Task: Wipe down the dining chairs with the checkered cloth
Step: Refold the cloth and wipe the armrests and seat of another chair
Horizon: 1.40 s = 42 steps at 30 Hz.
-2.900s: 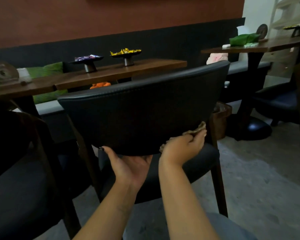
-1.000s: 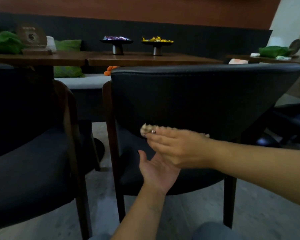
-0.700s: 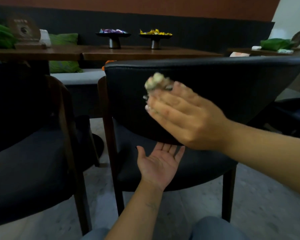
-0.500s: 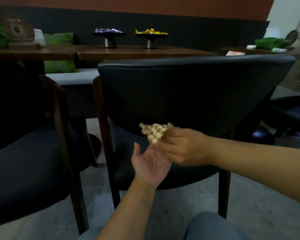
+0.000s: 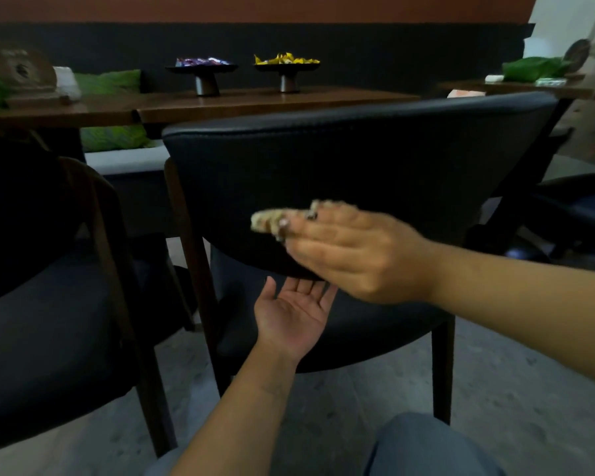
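Bunched soft and light under the right hand's (image 5: 354, 249) flat, closed fingers, the checkered cloth (image 5: 272, 219) presses the near chair's backrest (image 5: 358, 159), left hand (image 5: 292, 314) cupped open below it.

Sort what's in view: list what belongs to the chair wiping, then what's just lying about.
Job: checkered cloth under right hand; black chair backrest; left hand open below it.

Lying about: two candy stands, green cushion, wooden tables.
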Available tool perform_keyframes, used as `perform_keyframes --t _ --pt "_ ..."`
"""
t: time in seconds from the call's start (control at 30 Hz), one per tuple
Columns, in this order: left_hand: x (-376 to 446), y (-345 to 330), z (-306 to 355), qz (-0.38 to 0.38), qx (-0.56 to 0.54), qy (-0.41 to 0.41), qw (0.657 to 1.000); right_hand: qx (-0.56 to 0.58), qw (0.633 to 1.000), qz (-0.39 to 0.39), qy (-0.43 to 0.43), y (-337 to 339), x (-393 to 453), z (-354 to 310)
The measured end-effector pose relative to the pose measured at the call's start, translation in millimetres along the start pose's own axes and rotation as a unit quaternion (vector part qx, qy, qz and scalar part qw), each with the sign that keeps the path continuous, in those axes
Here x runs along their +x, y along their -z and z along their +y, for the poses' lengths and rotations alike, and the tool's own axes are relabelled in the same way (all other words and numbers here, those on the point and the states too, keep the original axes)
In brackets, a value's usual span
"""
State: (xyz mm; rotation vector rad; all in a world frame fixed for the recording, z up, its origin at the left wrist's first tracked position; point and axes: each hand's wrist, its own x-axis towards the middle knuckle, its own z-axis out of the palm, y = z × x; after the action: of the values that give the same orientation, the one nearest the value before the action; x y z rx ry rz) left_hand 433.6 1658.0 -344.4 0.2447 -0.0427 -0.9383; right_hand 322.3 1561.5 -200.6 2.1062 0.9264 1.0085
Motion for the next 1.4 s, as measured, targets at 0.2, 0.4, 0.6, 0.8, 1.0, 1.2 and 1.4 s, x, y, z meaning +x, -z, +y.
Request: perform_keyframes --t 0.2,0.4,0.6,0.8,1.0,1.2,1.4 --pt "-10 -4 6 0.013 0.037 0.030 0.999 0.173 0.979 -0.093 -0.059 -14 -30 -42" --pt "-29 -6 4 0.040 0.177 0.005 0.983 0.507 0.718 0.087 -0.468 2 -39 -84" --pt "-76 21 -20 0.089 0.304 0.053 0.947 0.523 0.521 0.183 -0.649 -12 -46 -112" --pt "-92 37 -22 0.119 0.394 0.041 0.910 0.573 0.324 0.144 -0.739 -31 -54 -143" --pt "-75 51 -14 0.163 0.479 -0.034 0.862 0.551 0.218 0.120 -0.797 -63 -56 -153" --pt "-75 81 -14 0.201 0.459 -0.079 0.861 0.577 0.277 0.044 -0.767 -79 -63 -177" --pt "-75 91 -18 0.108 0.730 -0.255 0.625 0.426 0.370 0.053 -0.824 -82 -72 -191"
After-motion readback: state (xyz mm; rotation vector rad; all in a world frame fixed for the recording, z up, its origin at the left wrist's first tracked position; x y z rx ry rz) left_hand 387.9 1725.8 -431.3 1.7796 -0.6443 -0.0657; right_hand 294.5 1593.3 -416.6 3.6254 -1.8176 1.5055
